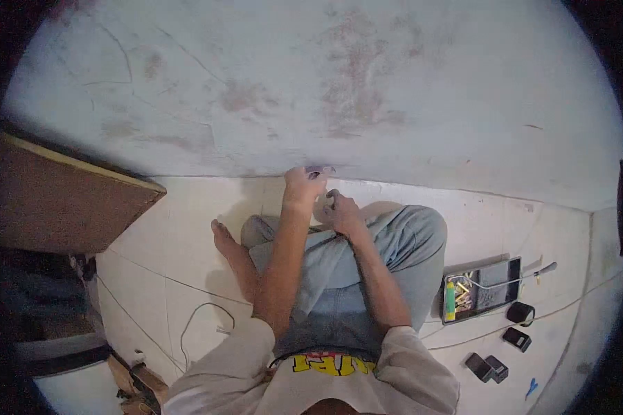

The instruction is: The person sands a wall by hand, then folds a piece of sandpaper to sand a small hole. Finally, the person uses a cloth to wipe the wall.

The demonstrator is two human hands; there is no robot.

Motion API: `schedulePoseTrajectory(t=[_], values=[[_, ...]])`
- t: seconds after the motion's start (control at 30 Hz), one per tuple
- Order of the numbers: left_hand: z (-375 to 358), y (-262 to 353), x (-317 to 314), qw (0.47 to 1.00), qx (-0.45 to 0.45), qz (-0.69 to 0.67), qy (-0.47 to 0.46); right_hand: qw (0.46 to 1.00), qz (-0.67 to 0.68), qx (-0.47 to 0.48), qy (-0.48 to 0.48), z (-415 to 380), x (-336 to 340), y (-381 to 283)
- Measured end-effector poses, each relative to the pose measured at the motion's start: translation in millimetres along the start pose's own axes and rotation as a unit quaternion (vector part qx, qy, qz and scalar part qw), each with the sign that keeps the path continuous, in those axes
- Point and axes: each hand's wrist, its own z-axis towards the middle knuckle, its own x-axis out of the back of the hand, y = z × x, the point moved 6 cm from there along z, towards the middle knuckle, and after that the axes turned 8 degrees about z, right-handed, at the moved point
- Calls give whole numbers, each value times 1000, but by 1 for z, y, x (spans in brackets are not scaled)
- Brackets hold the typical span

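Observation:
My left hand (304, 188) is closed around a small dark object (320, 170), held close to the foot of the wall; its exact kind is too small to tell. Just below and to the right, my right hand (345, 214) has its fingers curled in. Whether anything sits between those fingers I cannot make out. Both hands are above my crossed legs in blue jeans (332, 277), the right one close to the knee. The scuffed pale wall (394, 111) rises directly in front of them.
A dark tray (483, 312) with small brass-coloured pieces and a green-yellow tube (450, 300) lies at right, a cable across it. Several small black boxes (516, 339) and a blue item (531, 388) are nearby. A brown board (62, 190) stands left; thin cords (166, 282) cross the floor.

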Motion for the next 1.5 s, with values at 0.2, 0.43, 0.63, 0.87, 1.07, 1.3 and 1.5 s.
schedulePoseTrajectory(t=[0.2,0.43,0.63,0.87,1.07,1.3,1.5], values=[[0,-10,10,989,-53,-117,77,1000,14,14,-12,2,0,-2],[5,5,18,995,-49,82,10,999,22,-20,-38,-1,1,-13],[11,-8,1,992,34,78,-88,999,18,-24,-44,4,-8,2],[17,-2,19,980,7,175,-95,999,1,-21,-29,-4,2,-12],[9,24,30,954,99,251,-129,998,-7,49,-46,0,-1,-13],[5,-4,13,996,-68,-27,-58,995,52,90,5,6,-17,-4],[5,-7,21,982,127,123,-71,992,8,76,-100,-4,-7,-21]])
